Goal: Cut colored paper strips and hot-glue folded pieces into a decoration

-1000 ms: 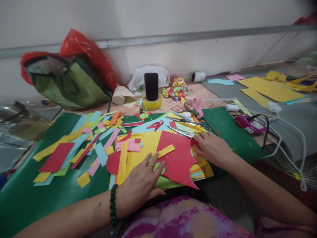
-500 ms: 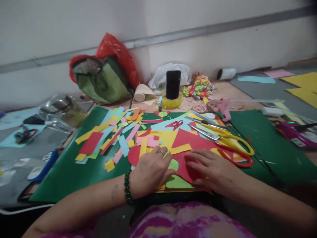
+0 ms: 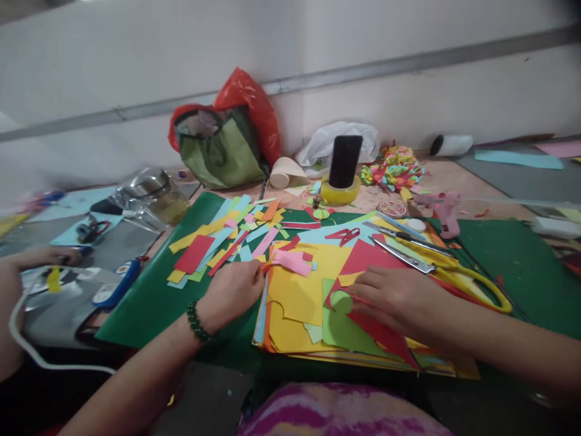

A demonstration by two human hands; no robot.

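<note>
My left hand [image 3: 233,293], with a green bead bracelet, is closed at the left edge of a stack of coloured paper [image 3: 295,293]. Its fingertips are turned away by an orange-yellow strip, so what they hold, if anything, is hidden. My right hand [image 3: 390,300] lies with fingers stretched over red paper [image 3: 385,333] on the stack's right side. Just beyond its fingertips is a light green paper circle [image 3: 341,301], above a larger green sheet [image 3: 351,333]. A pink paper piece [image 3: 293,262] rests near the top of the stack.
Yellow-handled scissors [image 3: 481,287] lie beyond my right hand. Paper scraps [image 3: 195,253] cover the green mat [image 3: 140,303]. Behind stand a phone [image 3: 345,160] on a yellow tape roll [image 3: 339,192] and a pink glue gun [image 3: 447,215]. Another person's hand [image 3: 59,257] is at far left.
My left hand has moved left off the middle of the stack, uncovering yellow paper. The red circle and yellow strips there are gone from view. My right hand has flattened; the view has swung left.
</note>
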